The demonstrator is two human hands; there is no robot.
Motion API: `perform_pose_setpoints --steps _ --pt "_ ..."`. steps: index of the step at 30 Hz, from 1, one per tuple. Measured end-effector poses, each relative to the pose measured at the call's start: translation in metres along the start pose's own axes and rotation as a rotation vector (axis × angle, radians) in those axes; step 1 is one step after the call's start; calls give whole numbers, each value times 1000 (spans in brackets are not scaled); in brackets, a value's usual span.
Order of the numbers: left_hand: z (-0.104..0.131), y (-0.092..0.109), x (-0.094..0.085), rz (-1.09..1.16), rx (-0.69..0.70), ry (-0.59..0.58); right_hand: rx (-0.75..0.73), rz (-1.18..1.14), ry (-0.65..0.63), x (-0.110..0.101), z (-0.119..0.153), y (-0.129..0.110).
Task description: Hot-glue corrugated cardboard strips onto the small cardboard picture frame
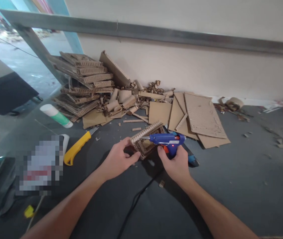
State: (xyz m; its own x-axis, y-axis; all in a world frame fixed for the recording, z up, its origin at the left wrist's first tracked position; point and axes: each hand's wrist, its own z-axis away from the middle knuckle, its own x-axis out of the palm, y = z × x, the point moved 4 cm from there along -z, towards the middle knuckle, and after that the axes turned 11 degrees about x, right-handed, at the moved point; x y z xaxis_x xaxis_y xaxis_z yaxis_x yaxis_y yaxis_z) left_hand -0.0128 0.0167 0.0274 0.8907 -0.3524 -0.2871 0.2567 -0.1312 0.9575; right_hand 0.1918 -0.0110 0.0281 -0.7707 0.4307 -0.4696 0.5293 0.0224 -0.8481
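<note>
My left hand (121, 157) pinches the near left corner of a small corrugated cardboard frame (145, 132), tilted above the dark surface. In my right hand (177, 164) is a blue glue gun (167, 139) with a red light showing on its side. Its nozzle points left, over the upper edge of the frame; whether the tip touches the cardboard I cannot tell. From below the gun a black cord (138, 196) runs toward me. Partly hidden behind my right hand lies a blue and black tool (192, 159).
Left of my hands lie a yellow-handled knife (78, 147) and a white and green tube (56, 115). Stacked cardboard frames (89, 78) stand at the back left. Cardboard scraps (124, 101) and flat sheets (203, 114) lie along the wall, below a metal rail (156, 36).
</note>
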Motion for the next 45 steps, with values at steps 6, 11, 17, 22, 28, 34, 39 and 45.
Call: perform_pose_setpoints --steps 6,11,17,22,28,34,39,45 --pt "-2 -5 1 317 -155 118 135 -82 -52 1 4 9" --pt "-4 -11 2 508 -174 212 98 -118 -74 1 4 5" --pt "0 -11 12 445 -78 134 -3 -188 -100 -1 0 -9" --pt "0 -4 12 297 0 -14 28 -202 -124 -1 -1 -6" --pt "-3 -5 1 281 -11 18 149 -397 -169 2 1 4" --pt "-1 -2 -2 437 -14 23 178 -515 -188 1 5 6" --pt "-2 -4 -2 480 -86 63 194 -506 -185 2 5 5" --pt "-1 -1 -7 538 -109 158 298 -465 -140 0 1 14"
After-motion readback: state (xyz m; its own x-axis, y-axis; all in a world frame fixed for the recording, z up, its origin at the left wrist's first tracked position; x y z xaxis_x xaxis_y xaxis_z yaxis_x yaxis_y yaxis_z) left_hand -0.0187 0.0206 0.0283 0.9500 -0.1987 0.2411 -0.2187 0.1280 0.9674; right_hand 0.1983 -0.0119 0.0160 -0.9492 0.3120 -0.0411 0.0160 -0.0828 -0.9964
